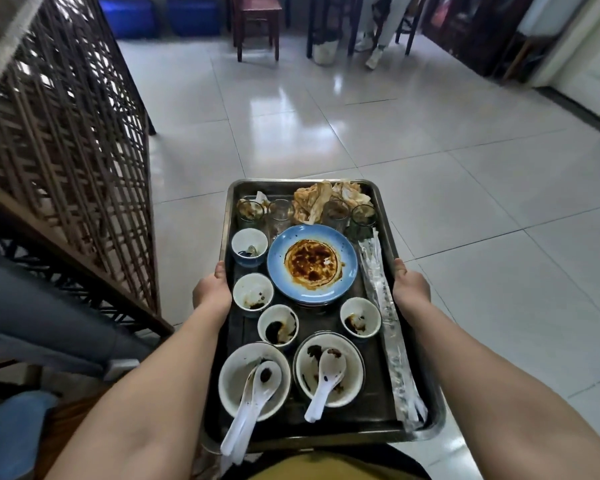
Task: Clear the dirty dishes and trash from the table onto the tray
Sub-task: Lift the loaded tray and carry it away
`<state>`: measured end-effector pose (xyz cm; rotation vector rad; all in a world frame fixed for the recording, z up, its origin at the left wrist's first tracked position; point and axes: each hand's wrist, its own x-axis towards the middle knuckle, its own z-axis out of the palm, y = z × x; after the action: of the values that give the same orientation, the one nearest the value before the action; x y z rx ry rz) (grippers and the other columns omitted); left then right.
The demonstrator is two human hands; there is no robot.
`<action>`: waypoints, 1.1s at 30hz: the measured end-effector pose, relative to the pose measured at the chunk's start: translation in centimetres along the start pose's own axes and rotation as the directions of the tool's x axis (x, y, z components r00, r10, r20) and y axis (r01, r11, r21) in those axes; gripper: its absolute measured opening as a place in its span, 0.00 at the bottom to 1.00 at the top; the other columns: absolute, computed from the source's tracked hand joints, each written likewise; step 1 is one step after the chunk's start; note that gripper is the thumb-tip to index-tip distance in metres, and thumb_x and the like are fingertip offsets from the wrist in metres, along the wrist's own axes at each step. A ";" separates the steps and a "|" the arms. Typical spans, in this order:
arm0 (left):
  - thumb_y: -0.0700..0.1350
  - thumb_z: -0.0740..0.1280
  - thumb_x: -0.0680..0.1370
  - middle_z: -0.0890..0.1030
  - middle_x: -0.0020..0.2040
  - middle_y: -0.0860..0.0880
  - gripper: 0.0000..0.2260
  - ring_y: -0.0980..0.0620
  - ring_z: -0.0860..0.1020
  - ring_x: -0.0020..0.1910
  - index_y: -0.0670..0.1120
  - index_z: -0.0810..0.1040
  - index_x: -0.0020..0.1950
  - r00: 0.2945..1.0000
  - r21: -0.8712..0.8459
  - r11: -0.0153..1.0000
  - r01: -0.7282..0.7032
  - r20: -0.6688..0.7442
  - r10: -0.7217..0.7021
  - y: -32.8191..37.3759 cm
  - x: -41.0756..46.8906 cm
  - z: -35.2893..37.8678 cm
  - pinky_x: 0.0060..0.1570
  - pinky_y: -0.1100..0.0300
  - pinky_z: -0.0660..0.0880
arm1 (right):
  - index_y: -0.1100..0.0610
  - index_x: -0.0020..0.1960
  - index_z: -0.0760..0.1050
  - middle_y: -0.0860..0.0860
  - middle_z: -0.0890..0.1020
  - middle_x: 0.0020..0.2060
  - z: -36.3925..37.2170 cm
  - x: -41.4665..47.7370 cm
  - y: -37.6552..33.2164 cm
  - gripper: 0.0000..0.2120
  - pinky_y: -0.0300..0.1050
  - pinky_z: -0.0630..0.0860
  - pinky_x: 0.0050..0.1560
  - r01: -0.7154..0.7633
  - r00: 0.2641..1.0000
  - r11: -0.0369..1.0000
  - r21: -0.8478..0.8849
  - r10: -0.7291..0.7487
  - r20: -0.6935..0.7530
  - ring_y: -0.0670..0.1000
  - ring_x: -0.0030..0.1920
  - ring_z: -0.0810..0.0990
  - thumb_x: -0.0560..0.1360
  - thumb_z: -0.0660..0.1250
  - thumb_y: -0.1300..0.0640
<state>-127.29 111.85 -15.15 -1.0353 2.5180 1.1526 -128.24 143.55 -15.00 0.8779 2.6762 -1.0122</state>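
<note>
The left hand (212,289) and the right hand (411,287) grip opposite rims of the dark rectangular metal tray (302,182), which carries the stained round blue plate (312,263) and crumpled paper napkins (326,199), so the person should keep it level.

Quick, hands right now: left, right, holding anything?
Left hand: grips the left rim of the tray, thumb on top.
Right hand: grips the tray's right rim, thumb on top.

Seated person (388,26) cropped at top edge, fingers hidden beneath tray (432,424)
</note>
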 end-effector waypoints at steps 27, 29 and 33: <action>0.56 0.49 0.84 0.76 0.61 0.33 0.29 0.35 0.74 0.61 0.32 0.75 0.61 0.946 -0.144 0.960 0.241 -0.188 -0.265 19.8 22.4 2.3 0.56 0.51 0.69 | 0.62 0.31 0.65 0.62 0.74 0.40 5.3 31.5 -23.9 0.29 0.47 0.63 0.42 0.210 0.955 0.977 -0.044 -0.195 0.223 0.59 0.42 0.71 0.83 0.49 0.43; 0.56 0.49 0.84 0.76 0.62 0.33 0.29 0.35 0.73 0.62 0.32 0.75 0.62 0.944 -0.123 0.960 0.250 -0.188 -0.270 20.8 24.6 2.1 0.57 0.51 0.68 | 0.63 0.32 0.66 0.62 0.74 0.40 6.2 32.9 -25.7 0.30 0.47 0.64 0.42 0.210 0.955 0.977 -0.035 -0.198 0.223 0.59 0.42 0.71 0.83 0.49 0.43; 0.56 0.50 0.84 0.76 0.63 0.33 0.29 0.36 0.73 0.62 0.31 0.74 0.62 0.941 -0.121 0.957 0.265 -0.183 -0.284 23.2 30.4 1.2 0.57 0.52 0.68 | 0.65 0.37 0.68 0.61 0.73 0.40 8.5 36.5 -30.2 0.29 0.47 0.63 0.42 0.205 0.956 0.978 -0.038 -0.192 0.223 0.58 0.42 0.71 0.83 0.49 0.43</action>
<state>-165.34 107.47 -15.14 -1.5416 2.3745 1.1445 -175.90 137.09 -16.59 0.4613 2.6284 -0.9953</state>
